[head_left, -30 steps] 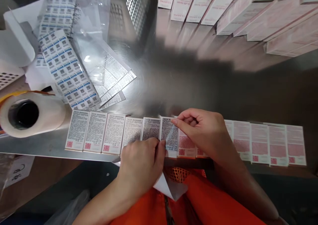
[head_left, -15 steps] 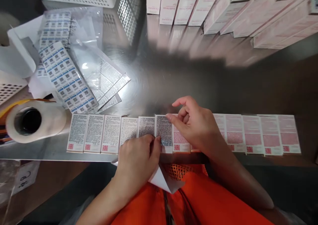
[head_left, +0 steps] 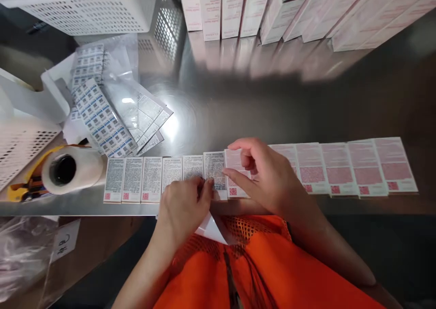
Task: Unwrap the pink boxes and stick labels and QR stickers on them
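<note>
A row of small cartons lies along the table's front edge. Those on the left carry printed text labels (head_left: 132,175); the pink-and-white cartons (head_left: 340,163) on the right show pink printing. My left hand (head_left: 184,209) is closed on a white backing sheet (head_left: 213,229) that hangs over the edge, its thumb and forefinger resting at the lower part of the last labelled carton (head_left: 214,169). Just right of that carton hovers my right hand (head_left: 267,175), thumb and forefinger apart, other fingers curled. Nothing shows in it. Its thumb tip is near the label's right edge; contact cannot be told.
Label sheets (head_left: 105,120) and a clear plastic bag lie at the left, behind a tape roll (head_left: 73,170). A white perforated basket (head_left: 91,13) stands at the back left. Upright cartons (head_left: 233,11) line the back of the metal table (head_left: 218,104).
The camera view has shifted, so the table things sit differently in the picture. My right hand remains above the row, thumb and forefinger apart; my left hand keeps the backing sheet.
</note>
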A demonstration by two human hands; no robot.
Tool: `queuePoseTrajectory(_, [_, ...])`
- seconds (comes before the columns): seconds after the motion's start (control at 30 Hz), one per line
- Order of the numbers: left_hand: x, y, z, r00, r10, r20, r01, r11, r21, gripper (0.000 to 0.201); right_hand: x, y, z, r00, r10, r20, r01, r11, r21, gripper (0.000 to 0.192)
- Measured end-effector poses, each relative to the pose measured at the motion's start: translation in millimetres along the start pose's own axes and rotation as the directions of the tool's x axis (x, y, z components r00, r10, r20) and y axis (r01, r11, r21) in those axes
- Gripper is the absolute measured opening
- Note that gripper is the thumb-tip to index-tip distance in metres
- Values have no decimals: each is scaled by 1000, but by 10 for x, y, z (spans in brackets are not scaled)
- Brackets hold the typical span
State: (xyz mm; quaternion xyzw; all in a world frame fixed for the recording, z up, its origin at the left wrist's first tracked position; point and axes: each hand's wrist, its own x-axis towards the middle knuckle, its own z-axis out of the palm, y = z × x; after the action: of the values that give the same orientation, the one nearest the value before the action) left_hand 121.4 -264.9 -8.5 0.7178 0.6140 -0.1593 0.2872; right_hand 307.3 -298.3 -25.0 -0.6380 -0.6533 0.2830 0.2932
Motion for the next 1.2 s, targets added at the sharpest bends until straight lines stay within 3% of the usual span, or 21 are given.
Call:
queuePoseTrajectory(0.13, [-19,1,13,1000,1,-20,0,997,77,48,-129,-23,-136,991,44,-126,-44,999,0,30])
queuePoseTrajectory(0.23, [-52,-7,14,998,10,-60,-7,999,48,47,-212,-11,-194,983,21,-182,-21,1000,6,23])
queuePoseTrajectory(0.3, [-103,-37,-12,994,1,-112,-3,1000,-19,49,-253,0,-166,976,-48,-211,44,999,-26,17])
queuePoseTrajectory(0.37, [-183,-93,-60,977,-64,-203,39,991,-128,53,-283,3,-72,968,-195,-160,177,977,-118,20])
queuePoseTrajectory(0.47, [-319,-202,-134,891,-248,-380,110,931,-348,53,-319,-3,139,917,-395,60,397,883,-251,38])
queuePoseTrajectory(0.57, [-401,-288,-151,782,-374,-498,94,861,-500,53,-353,-2,270,882,-427,200,469,840,-272,35])
queuePoseTrajectory(0.63, [-401,-323,-126,744,-386,-546,57,850,-524,55,-374,-2,234,896,-409,175,440,875,-205,23])
queuePoseTrajectory(0.73, [-328,-357,-81,704,-356,-614,-26,851,-524,55,-404,-25,63,946,-311,93,301,947,111,35])
queuePoseTrajectory(0.8, [-249,-377,-82,669,-371,-644,-81,825,-560,56,-428,-65,-3,953,-251,172,174,913,370,46])
queuePoseTrajectory(0.83, [-207,-390,-99,646,-401,-649,-104,797,-595,57,-441,-91,9,944,-234,233,112,891,440,61])
queuePoseTrajectory(0.9, [-131,-432,-165,593,-484,-643,-157,714,-682,58,-469,-145,129,928,-198,316,38,892,450,95])
queuePoseTrajectory(0.93, [-103,-466,-212,566,-525,-636,-193,665,-722,58,-480,-169,224,931,-183,317,29,901,433,101])
queuePoseTrajectory(1.0, [-78,-570,-313,526,-585,-617,-264,578,-772,57,-484,-205,423,951,-181,250,54,895,444,90])
queuePoseTrajectory(1.03, [-85,-639,-356,536,-594,-600,-295,534,-792,55,-474,-218,501,964,-191,186,84,879,468,78])
queuePoseTrajectory(1.07, [-106,-715,-388,577,-582,-573,-322,483,-814,54,-455,-229,552,973,-202,112,124,866,485,68])
queuePoseTrajectory(1.17, [-235,-941,-382,781,-395,-484,-353,361,-863,44,-359,-268,535,974,-209,-89,227,890,394,36])
queuePoseTrajectory(1.2, [-292,-1000,-347,828,-299,-475,-367,351,-861,54,-322,-284,489,970,-210,-120,240,901,362,30])
